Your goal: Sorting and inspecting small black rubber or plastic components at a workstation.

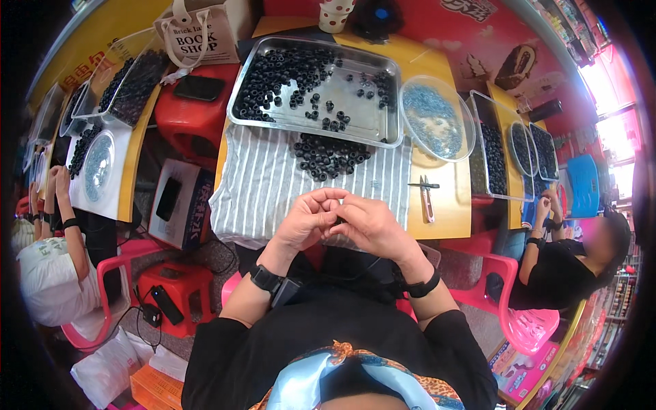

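Observation:
Just past the near edge of the table, my left hand (305, 220) and my right hand (370, 224) meet with fingertips pinched together. Between them shows a bit of a small black piece (338, 221); its shape is mostly hidden by the fingers. Ahead, a heap of black ring-shaped pieces (328, 158) lies on a grey-and-white striped cloth (256, 184). Behind it stands a metal tray (369, 133) holding many similar pieces, thickest at its left. At its right is a see-through round tub (471, 130) with small bluish pieces. Small snips (426, 199) lie on the table at the right.
A paper bag (199, 41) and dotted cup (335, 15) stand at the back. A phone (199, 87) lies on a red stool (174, 119) at the left. People sit at tables on both sides, a person in black (564, 270) at the right. Pink chairs (523, 328) flank me.

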A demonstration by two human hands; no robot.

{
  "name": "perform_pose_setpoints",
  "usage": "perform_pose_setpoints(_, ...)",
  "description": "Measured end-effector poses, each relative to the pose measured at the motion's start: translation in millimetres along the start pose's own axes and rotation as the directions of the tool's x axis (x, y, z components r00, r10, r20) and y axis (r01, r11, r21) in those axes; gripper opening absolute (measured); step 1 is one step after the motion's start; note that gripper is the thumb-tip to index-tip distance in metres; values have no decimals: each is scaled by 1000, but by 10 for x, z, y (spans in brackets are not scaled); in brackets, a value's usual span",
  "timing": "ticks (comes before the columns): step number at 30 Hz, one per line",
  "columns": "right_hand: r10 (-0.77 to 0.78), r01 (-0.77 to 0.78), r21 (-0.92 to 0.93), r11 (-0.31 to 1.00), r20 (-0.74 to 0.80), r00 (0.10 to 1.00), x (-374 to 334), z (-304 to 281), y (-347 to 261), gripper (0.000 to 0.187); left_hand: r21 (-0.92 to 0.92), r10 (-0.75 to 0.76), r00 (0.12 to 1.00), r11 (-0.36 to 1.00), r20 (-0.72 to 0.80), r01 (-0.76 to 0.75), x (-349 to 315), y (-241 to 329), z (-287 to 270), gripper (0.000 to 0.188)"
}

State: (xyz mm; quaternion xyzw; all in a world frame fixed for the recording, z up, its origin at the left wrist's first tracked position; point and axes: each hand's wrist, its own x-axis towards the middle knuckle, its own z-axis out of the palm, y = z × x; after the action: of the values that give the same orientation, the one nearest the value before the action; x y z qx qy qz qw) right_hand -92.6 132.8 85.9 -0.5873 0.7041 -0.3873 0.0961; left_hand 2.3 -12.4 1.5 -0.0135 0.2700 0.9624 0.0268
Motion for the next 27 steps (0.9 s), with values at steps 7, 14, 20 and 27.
perform_pose_setpoints(7, 10, 4, 129, 992, -108, 994, -128, 24, 106, 17, 22, -123, 992, 992, 3, 122, 70, -17, -1, 39)
perform_pose_setpoints(14, 347, -471, -96, 877, -553, 758, -492, -998, 357, 15, 4, -31, 999, 1000, 10, 31, 28, -25, 40, 35)
perform_pose_setpoints(20, 248, -672, -275, 687, -781, 573, -741, -1672, 805, 28, 14, -37, 999, 999, 10, 37, 46, -32, 38, 23)
perform_pose_setpoints(27, 459, -497, -80, 864, -282, 843, -91, -154, 597, 21, -9, -21, 1000, 1000, -2, 21, 31, -35, -28, 21)
